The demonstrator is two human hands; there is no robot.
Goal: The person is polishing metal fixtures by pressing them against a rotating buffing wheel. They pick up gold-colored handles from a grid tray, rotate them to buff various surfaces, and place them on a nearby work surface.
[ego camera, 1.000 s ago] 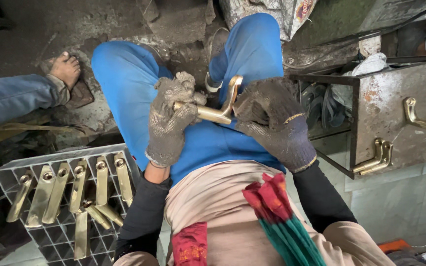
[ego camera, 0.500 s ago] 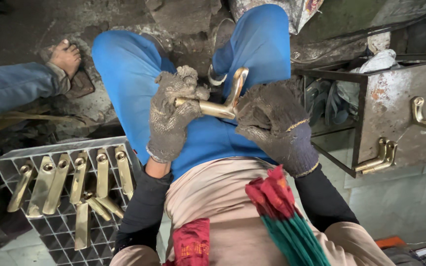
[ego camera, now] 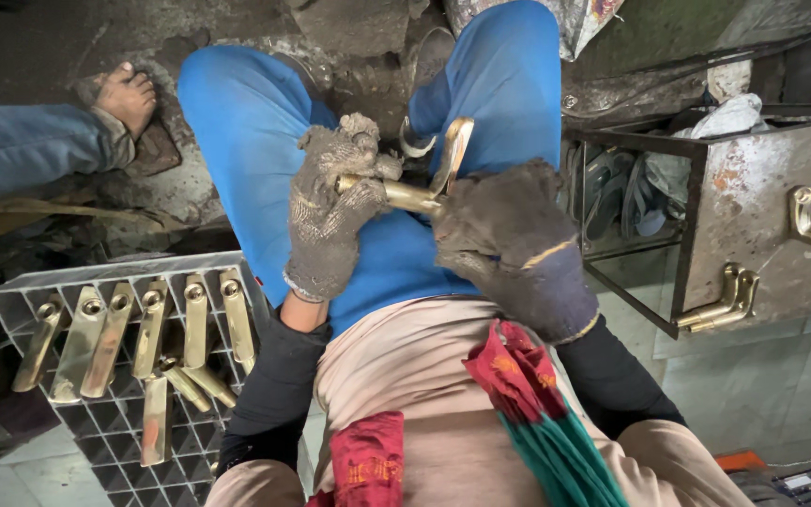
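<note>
Over the blue lap, the left hand (ego camera: 330, 211) is wrapped tight around the brass tap (ego camera: 415, 188); the right hand (ego camera: 509, 239) pinches its bend. The smooth metal could slip from worn gloves onto the floor beside the grid tray (ego camera: 124, 413).

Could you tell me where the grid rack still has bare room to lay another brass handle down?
The grid rack's near cells, below and beside the lone brass piece, are bare. Its far half is crowded with a row of brass handles. Both gloved hands, left hand and right hand, hold one brass handle.
</note>
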